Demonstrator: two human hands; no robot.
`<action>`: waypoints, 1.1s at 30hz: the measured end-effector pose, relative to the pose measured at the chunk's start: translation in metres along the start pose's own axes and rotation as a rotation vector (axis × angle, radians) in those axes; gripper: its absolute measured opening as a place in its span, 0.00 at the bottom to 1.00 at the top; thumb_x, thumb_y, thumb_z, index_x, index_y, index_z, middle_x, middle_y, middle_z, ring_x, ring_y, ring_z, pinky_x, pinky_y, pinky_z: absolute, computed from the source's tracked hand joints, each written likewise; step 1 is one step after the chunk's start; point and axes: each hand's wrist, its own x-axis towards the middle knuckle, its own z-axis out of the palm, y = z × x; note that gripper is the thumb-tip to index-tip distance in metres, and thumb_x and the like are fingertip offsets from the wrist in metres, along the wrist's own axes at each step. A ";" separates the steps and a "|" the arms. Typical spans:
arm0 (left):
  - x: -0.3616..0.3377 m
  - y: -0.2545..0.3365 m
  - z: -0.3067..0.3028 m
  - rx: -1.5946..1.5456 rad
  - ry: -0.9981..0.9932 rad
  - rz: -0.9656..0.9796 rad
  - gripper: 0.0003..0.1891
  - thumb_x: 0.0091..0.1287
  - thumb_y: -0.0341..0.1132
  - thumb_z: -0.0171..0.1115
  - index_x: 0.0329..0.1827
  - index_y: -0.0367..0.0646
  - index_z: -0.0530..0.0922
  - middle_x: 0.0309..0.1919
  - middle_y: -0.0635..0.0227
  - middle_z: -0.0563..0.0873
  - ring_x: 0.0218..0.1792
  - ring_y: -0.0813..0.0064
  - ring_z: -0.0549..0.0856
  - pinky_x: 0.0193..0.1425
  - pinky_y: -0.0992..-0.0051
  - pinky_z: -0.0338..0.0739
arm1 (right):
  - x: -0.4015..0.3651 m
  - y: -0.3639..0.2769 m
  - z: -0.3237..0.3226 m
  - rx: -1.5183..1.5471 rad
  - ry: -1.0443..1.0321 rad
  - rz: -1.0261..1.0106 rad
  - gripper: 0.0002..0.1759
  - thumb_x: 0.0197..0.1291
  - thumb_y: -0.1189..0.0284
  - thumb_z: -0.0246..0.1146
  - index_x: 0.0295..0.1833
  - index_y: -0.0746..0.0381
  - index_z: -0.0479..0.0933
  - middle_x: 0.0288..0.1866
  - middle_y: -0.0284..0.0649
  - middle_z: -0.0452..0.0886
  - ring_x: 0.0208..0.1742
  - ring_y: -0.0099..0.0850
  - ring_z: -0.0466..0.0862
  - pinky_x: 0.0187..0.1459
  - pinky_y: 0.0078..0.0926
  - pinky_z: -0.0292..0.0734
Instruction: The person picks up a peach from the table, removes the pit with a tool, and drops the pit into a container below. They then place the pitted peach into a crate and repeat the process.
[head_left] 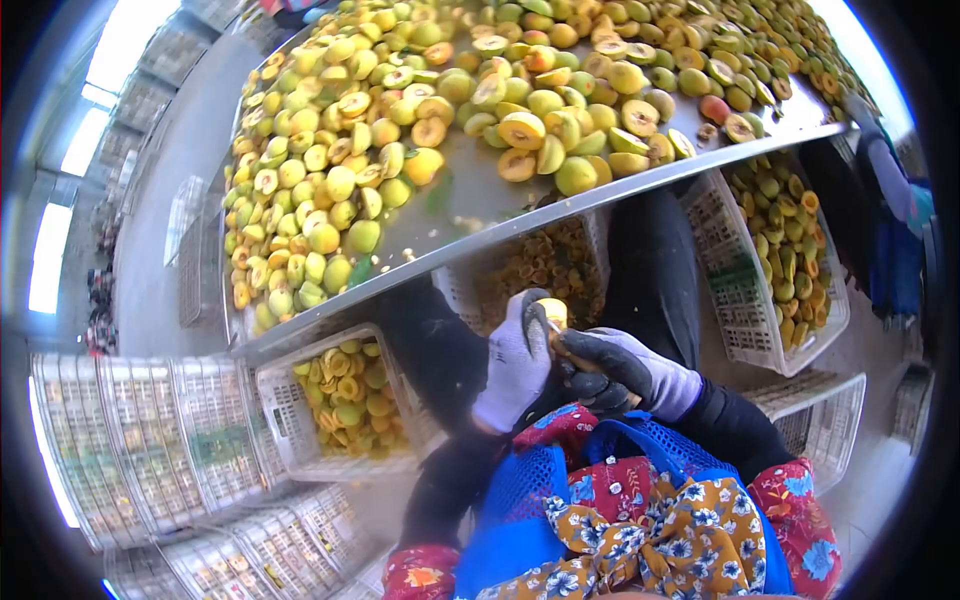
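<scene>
My left hand [515, 365], in a lilac and dark grey work glove, is closed around a yellow peach [552, 312] in front of my lap. Beside it, my right hand [625, 368], gloved alike, is wrapped round a slim tool with a light wooden-looking handle end [633, 399]. The tool's working end meets the peach or lies very near it; my fingers hide its shape. Beneath my hands, between my knees, is a crate [460, 295] of brown and yellow peach scraps.
A metal table [430, 225] carries many halved and whole peaches [340, 180]. Crates of peach halves stand at left [285, 425] and right [725, 300]. Stacked white crates [150, 430] fill the lower left. Another person's sleeve [890, 180] shows at far right.
</scene>
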 end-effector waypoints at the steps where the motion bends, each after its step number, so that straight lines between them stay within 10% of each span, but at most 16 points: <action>1: -0.001 -0.004 0.001 -0.030 0.003 0.072 0.14 0.80 0.33 0.44 0.55 0.36 0.76 0.42 0.55 0.85 0.45 0.65 0.88 0.49 0.69 0.80 | 0.005 0.004 -0.015 0.144 -0.119 0.071 0.22 0.75 0.51 0.52 0.41 0.60 0.73 0.18 0.30 0.67 0.12 0.16 0.65 0.11 0.12 0.58; 4: -0.002 -0.009 -0.002 -0.218 -0.063 0.197 0.15 0.80 0.34 0.43 0.57 0.35 0.76 0.44 0.55 0.85 0.47 0.65 0.87 0.51 0.69 0.79 | 0.013 0.010 -0.039 0.663 -0.419 0.349 0.23 0.75 0.51 0.50 0.44 0.62 0.73 0.17 0.29 0.66 0.11 0.17 0.64 0.10 0.13 0.59; 10: 0.011 -0.003 0.003 -0.585 -0.237 0.263 0.14 0.80 0.36 0.46 0.55 0.35 0.75 0.41 0.60 0.84 0.45 0.71 0.85 0.53 0.71 0.77 | 0.011 0.013 -0.034 0.557 -0.501 0.171 0.22 0.74 0.54 0.51 0.45 0.65 0.72 0.18 0.28 0.69 0.10 0.14 0.63 0.11 0.11 0.57; 14: 0.008 -0.023 0.014 -0.726 0.138 -0.054 0.13 0.80 0.36 0.47 0.55 0.36 0.76 0.41 0.59 0.85 0.45 0.74 0.84 0.53 0.71 0.78 | 0.012 0.007 -0.029 0.498 -0.494 0.066 0.23 0.75 0.53 0.50 0.44 0.65 0.72 0.17 0.28 0.68 0.10 0.15 0.61 0.10 0.13 0.57; 20: -0.028 -0.039 -0.132 1.470 0.608 -0.245 0.18 0.73 0.41 0.56 0.58 0.38 0.77 0.48 0.47 0.83 0.48 0.50 0.84 0.49 0.60 0.80 | 0.015 -0.023 -0.059 0.607 -0.305 0.084 0.23 0.76 0.51 0.48 0.45 0.62 0.73 0.17 0.29 0.65 0.10 0.17 0.63 0.10 0.15 0.58; 23: 0.032 -0.006 -0.153 1.257 0.472 -0.248 0.19 0.71 0.43 0.60 0.57 0.37 0.77 0.48 0.49 0.82 0.49 0.51 0.84 0.54 0.57 0.79 | 0.024 -0.029 -0.055 0.509 -0.161 0.115 0.23 0.76 0.53 0.50 0.43 0.63 0.74 0.18 0.30 0.64 0.11 0.20 0.64 0.13 0.17 0.62; 25: 0.099 -0.016 -0.141 1.035 0.407 0.102 0.19 0.70 0.43 0.60 0.56 0.39 0.79 0.46 0.48 0.84 0.49 0.49 0.84 0.53 0.57 0.78 | 0.024 -0.032 -0.045 0.296 -0.070 0.082 0.21 0.76 0.55 0.52 0.41 0.63 0.74 0.20 0.30 0.67 0.13 0.20 0.65 0.16 0.17 0.62; 29: 0.245 -0.038 -0.103 1.070 -0.058 0.040 0.28 0.68 0.49 0.57 0.67 0.41 0.72 0.55 0.43 0.80 0.54 0.46 0.83 0.58 0.55 0.78 | 0.016 -0.043 -0.021 -0.038 0.195 -0.025 0.20 0.76 0.56 0.53 0.36 0.60 0.75 0.21 0.30 0.71 0.17 0.18 0.67 0.18 0.16 0.60; 33: 0.289 -0.051 -0.083 1.247 -0.223 -0.138 0.38 0.60 0.55 0.64 0.68 0.40 0.67 0.58 0.41 0.77 0.56 0.44 0.82 0.59 0.53 0.77 | 0.004 -0.050 -0.029 0.067 0.002 -0.104 0.19 0.76 0.56 0.54 0.39 0.60 0.74 0.22 0.30 0.72 0.18 0.17 0.69 0.18 0.16 0.62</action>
